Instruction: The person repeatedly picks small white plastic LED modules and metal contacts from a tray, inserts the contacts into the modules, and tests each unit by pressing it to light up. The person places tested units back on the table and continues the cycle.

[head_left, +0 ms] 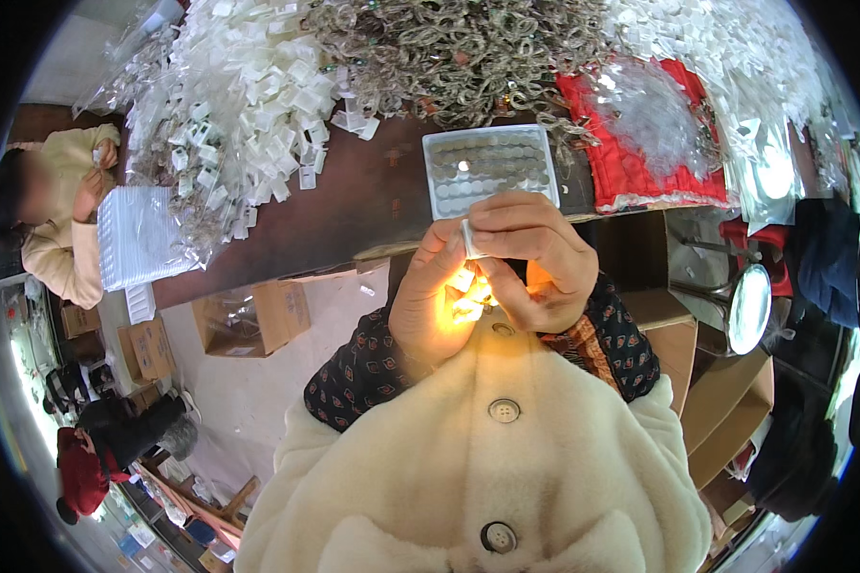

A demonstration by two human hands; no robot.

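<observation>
Close to my chest, my left hand [420,310] and my right hand [543,250] meet around a small white plastic piece [469,241]. Fingers of both hands pinch it from either side. Just below it, between my palms, a small lit lamp [468,298] glows warm yellow and lights my left palm and coat. Its exact shape is lost in the glare and behind my fingers. Right beyond my fingertips, a clear tray [432,181] with rows of round, flat, silvery discs lies at the edge of the brown table [301,229].
White plastic pieces [258,95] and coiled clear wire strings [459,57] are heaped at the back. A red cloth [612,158] bearing clear plastic parts lies right. At left, another person [67,205] works near stacked white trays [139,234]. Cardboard boxes [248,320] stand below.
</observation>
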